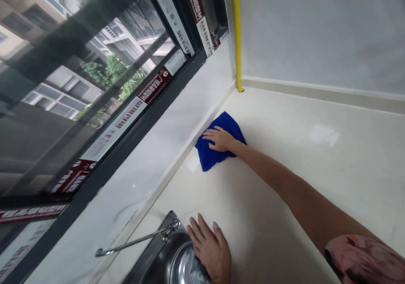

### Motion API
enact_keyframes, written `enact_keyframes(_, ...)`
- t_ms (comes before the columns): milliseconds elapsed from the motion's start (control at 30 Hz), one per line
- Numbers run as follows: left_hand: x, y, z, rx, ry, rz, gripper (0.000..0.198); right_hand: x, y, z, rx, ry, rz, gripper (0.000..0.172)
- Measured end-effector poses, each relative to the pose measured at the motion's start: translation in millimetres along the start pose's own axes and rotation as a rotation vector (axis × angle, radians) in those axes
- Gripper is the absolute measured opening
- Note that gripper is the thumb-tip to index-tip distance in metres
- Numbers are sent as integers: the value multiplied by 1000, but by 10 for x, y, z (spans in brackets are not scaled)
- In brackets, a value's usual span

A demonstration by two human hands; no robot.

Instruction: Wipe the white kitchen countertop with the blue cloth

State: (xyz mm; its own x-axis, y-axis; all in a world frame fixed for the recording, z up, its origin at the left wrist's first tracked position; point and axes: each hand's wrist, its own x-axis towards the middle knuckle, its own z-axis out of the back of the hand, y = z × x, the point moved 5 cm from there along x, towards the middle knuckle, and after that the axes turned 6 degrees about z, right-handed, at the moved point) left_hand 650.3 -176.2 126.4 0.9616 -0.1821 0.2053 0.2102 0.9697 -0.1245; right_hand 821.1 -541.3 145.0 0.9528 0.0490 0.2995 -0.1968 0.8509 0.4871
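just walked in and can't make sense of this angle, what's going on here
A person leans over a pale cream stone countertop. Their right hand presses flat on a crumpled bright blue cloth near the back corner, beside a yellow vertical pipe. Their left hand rests flat at the edge of a round stainless steel sink, next to its thin metal faucet. A dark-framed window runs alongside.
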Motion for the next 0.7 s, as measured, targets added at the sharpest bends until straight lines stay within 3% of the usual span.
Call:
enact_keyframes(200, 8, -38, 91, -62, 1, -22, 62, 24, -425, 143, 4, -32, 49, 46)
enact_keyframes(367, -13, -16, 79, -60, 16, 8, 63, 64, -811, 293, -41, -148, -121, 44)
enact_keyframes(533, -26, -26, 80, -70, 9, 0, 64, 103, -987, 382, -110, -237, -288, 45)
enact_keyframes(700, -57, -16, 66, -53, 44, 22, 65, -50, -1402, 525, -228, -323, -518, 60)
